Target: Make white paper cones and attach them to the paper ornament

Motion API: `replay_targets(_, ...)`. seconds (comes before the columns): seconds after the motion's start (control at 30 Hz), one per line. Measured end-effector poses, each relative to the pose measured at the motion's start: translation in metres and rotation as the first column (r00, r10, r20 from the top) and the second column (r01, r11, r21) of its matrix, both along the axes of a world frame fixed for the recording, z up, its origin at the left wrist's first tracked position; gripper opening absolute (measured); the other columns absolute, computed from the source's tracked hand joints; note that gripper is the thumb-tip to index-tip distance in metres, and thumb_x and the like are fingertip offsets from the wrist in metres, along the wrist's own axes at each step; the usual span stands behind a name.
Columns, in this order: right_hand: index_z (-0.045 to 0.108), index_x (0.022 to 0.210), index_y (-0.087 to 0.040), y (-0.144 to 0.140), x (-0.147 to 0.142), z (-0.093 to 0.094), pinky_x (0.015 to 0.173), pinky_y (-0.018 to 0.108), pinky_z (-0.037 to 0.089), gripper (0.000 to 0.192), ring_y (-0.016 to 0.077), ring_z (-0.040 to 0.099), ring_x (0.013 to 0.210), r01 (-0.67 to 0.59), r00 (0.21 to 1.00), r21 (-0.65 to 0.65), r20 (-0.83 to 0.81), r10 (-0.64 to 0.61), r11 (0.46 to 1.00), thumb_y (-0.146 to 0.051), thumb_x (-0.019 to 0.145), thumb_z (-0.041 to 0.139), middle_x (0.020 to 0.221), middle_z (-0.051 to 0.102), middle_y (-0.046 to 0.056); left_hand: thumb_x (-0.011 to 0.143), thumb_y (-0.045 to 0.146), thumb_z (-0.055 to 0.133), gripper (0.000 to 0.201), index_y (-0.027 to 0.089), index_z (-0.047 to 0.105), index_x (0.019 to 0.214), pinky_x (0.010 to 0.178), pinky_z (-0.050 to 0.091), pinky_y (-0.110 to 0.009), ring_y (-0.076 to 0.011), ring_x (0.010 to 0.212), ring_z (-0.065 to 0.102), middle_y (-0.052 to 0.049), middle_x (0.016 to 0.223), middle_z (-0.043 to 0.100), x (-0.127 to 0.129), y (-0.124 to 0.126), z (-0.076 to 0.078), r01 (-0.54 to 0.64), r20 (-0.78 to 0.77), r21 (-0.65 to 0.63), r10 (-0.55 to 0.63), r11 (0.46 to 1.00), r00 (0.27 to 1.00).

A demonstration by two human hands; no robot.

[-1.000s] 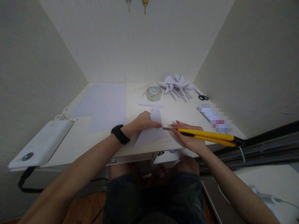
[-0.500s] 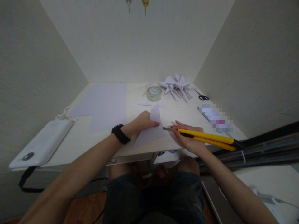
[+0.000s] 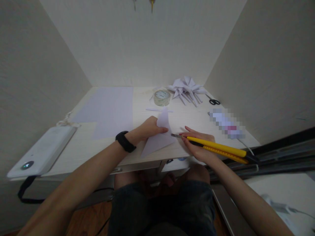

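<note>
Your left hand (image 3: 147, 129), with a black band on its wrist, is closed on a folded white paper triangle (image 3: 159, 139): your fingers pinch the fold where one flap stands up toward the wall while the wider flap lies flat on the pale wooden desk (image 3: 81, 147), pointing back toward the near edge. Your right hand (image 3: 200, 144) is wrapped around the front of a long yellow utility knife (image 3: 216, 149). Its short metal blade sticks out past your fingertips and its tip sits just beside the right edge of the paper, near your left fingertips; whether it touches the sheet cannot be told. The knife's handle runs off to the right, out over the desk's corner.

Beyond your hands, a thin white paper strip (image 3: 158, 110) lies flat, and behind it stands a roll of clear adhesive tape (image 3: 162, 97). To the right of the tape is a heap of folded white paper points (image 3: 187, 88), with black-handled scissors (image 3: 213, 101) just beside them near the right wall. A blurred flat object lies on the right side of the desk.

On the left a large white paper sheet (image 3: 108, 109) lies flat, well apart from your left hand, and a white rectangular power bank (image 3: 41, 152) rests at the near left corner.
</note>
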State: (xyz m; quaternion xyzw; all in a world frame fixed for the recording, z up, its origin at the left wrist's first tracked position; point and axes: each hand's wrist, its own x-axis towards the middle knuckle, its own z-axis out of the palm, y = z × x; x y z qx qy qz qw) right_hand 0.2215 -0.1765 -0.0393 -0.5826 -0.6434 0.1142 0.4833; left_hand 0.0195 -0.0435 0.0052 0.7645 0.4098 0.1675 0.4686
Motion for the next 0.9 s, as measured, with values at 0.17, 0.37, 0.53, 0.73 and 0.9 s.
replay_targets(0.17,0.078,0.09,-0.025,0.0,0.001,0.006,0.103,0.038,0.054,0.021,0.0256,0.07,0.11,0.021,0.999,0.027,0.047,-0.022,0.999,-0.038,0.087,0.062,0.097,0.079,0.002,0.069,0.028,0.075,0.025,0.011,0.072,0.088,0.059,0.051,-0.028,-0.0185,0.07,0.064,-0.009,0.087,0.073,-0.002,0.001,0.001,0.009,0.071,-0.098,-0.002,0.995,0.997)
replay_targets(0.37,0.079,0.087,-0.029,0.001,0.001,0.011,0.099,0.043,0.058,0.011,0.0268,0.073,0.101,0.016,1.0,0.03,0.01,-0.017,0.999,-0.032,0.083,0.069,0.094,0.079,0.001,0.062,0.023,0.08,0.031,0.011,0.073,0.09,0.062,0.054,-0.031,-0.02,0.071,0.066,-0.008,0.086,0.074,-0.002,0.006,-0.001,0.02,0.066,-0.125,-0.011,0.992,0.998)
replay_targets(0.53,0.08,0.086,-0.026,0.002,0.001,0.017,0.094,0.04,0.06,0.012,0.0253,0.074,0.097,-0.054,0.998,0.031,-0.038,0.056,0.998,-0.034,0.081,0.072,0.094,0.079,0.002,0.061,0.024,0.079,0.035,0.01,0.075,0.092,0.063,0.054,-0.032,-0.0218,0.074,0.067,-0.009,0.088,0.075,-0.002,0.007,-0.001,0.056,0.024,-0.042,-0.055,0.998,0.998)
replay_targets(0.73,0.08,0.087,-0.025,-0.001,0.004,0.027,0.089,0.039,0.062,0.015,0.0248,0.075,0.093,-0.165,0.983,-0.045,-0.088,0.161,0.985,-0.035,0.076,0.077,0.095,0.079,0.003,0.059,0.025,0.081,0.034,0.011,0.075,0.09,0.061,0.052,-0.029,-0.0204,0.073,0.065,-0.008,0.084,0.074,-0.003,0.007,0.0,0.064,-0.002,0.019,-0.064,0.998,0.998)
replay_targets(0.9,0.079,0.084,-0.024,-0.004,0.002,0.023,0.077,0.037,0.063,0.022,0.0247,0.075,0.081,0.069,0.981,-0.05,-0.176,-0.077,0.996,-0.045,0.077,0.076,0.087,0.079,0.005,0.06,0.026,0.081,0.036,0.011,0.075,0.092,0.063,0.052,-0.029,-0.0199,0.073,0.065,-0.008,0.086,0.074,-0.003,0.006,0.003,0.093,0.041,-0.024,-0.092,0.995,0.995)
